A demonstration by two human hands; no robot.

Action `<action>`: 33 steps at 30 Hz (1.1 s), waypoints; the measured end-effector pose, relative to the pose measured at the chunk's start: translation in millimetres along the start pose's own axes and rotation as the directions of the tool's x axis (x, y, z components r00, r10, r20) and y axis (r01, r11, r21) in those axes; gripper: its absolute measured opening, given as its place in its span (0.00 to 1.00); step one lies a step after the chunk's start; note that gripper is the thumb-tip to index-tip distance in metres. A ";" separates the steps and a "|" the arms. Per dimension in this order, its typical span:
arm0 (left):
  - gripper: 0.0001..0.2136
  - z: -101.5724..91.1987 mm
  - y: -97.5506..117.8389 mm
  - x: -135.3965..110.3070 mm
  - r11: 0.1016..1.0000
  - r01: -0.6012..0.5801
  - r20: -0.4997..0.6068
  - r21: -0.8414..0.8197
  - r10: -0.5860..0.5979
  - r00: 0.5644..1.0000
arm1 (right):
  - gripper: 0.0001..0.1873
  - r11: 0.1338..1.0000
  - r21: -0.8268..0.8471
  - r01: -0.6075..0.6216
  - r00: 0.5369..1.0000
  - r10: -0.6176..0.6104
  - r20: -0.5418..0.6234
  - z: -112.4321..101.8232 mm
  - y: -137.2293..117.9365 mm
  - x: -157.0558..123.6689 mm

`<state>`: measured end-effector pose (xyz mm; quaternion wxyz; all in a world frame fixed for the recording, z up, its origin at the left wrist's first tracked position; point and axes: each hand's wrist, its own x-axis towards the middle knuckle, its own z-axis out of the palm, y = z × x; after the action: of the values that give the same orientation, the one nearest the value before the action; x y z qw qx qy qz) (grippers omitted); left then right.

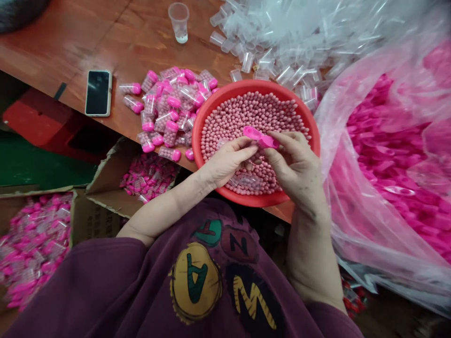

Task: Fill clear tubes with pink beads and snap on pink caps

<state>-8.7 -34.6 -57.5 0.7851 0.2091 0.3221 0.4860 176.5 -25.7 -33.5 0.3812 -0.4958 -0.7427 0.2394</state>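
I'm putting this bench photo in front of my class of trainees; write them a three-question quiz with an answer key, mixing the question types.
1. True or false: the phone lies on the table, left of the pile of pink-capped tubes.
2. What colour are the beads in the red basin?
A) Blue
B) Pink
C) White
3. What does the right hand grip above the beads?

Key:
1. True.
2. B, pink.
3. A bright pink plastic piece.

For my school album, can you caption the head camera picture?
Right hand holding a pink piece over a bowl of beads, left hand close by.
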 end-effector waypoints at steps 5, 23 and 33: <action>0.10 -2.0 -0.5 0.5 0.999 0.035 -0.052 0.039 -0.033 0.998 | 0.17 0.997 0.079 -0.009 0.999 0.012 -0.039 1.6 1.4 -1.2; 0.07 0.8 -8.9 -4.9 0.974 -0.113 -0.095 0.196 0.134 0.986 | 0.19 0.992 -0.074 -0.098 0.984 0.085 -0.156 41.1 -16.0 -25.1; 0.16 -0.7 0.1 -4.0 0.980 -0.024 0.053 0.200 0.014 0.998 | 0.18 0.989 0.143 -0.033 0.994 0.048 -0.100 16.5 1.1 -5.3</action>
<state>-10.6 -38.2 -56.7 0.7634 0.3027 0.3470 0.4530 165.0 -29.8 -45.9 0.4482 -0.4943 -0.6931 0.2729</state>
